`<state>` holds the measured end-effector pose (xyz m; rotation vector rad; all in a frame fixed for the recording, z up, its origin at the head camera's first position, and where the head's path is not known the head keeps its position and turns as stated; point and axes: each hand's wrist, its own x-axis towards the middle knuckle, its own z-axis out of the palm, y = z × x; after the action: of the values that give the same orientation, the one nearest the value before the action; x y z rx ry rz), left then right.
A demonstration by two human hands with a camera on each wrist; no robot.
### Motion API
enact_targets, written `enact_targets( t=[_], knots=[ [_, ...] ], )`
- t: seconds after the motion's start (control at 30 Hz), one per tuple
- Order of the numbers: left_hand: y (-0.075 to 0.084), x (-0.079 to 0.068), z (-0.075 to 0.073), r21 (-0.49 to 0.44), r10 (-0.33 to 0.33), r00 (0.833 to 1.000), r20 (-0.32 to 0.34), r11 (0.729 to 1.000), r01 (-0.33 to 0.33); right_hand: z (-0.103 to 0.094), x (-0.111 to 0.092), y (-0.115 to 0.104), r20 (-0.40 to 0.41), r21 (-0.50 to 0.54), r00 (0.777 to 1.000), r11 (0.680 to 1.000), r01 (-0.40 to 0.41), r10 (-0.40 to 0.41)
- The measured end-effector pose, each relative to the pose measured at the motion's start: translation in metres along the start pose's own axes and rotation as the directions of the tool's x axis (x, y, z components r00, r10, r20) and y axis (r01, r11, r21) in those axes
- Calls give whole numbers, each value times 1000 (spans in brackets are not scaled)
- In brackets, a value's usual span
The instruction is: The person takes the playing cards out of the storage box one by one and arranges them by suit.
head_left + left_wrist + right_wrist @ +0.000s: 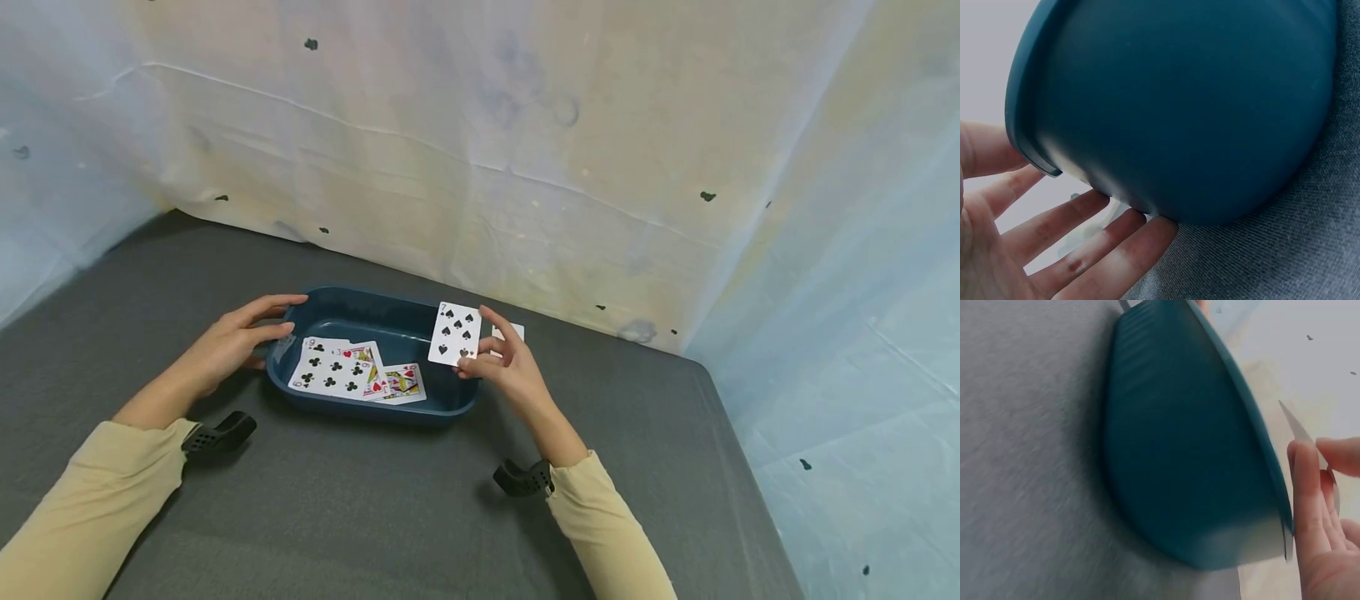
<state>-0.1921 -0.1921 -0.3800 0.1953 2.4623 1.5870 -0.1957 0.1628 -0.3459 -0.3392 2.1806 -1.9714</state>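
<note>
A dark blue plastic basin [360, 302] sits on the grey table. My left hand [228, 342] grips its left end: the thumb lies over the rim, and in the left wrist view several fingertips [1160, 231] touch the outer wall [1179, 112]. Above the basin's right end my right hand [506, 362] pinches a seven of spades playing card [450, 333] between thumb and fingers, its face up. The right wrist view shows that card [1297, 425] edge-on. Inside the basin lie a nine of clubs [321, 371] and face cards of hearts [408, 385], overlapping.
Another white card [517, 332] shows behind my right fingers, mostly hidden. A pale hanging sheet [450, 150] closes off the table's far side, and a bluish sheet [862, 333] hangs at the right. Black wrist bands [225, 433] are on both wrists.
</note>
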Motion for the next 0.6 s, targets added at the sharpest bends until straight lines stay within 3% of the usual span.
enact_targets(
  t=[0.27,0.6],
  knots=[
    [-1,1,0,1,-11,1000,3,1000,11,-19,-21,5,24,23,1000,1000,19,-20],
    [-3,3,-1,22,-14,1000,7,1000,14,-49,-48,17,24,-26,999,999,35,-34]
  ],
)
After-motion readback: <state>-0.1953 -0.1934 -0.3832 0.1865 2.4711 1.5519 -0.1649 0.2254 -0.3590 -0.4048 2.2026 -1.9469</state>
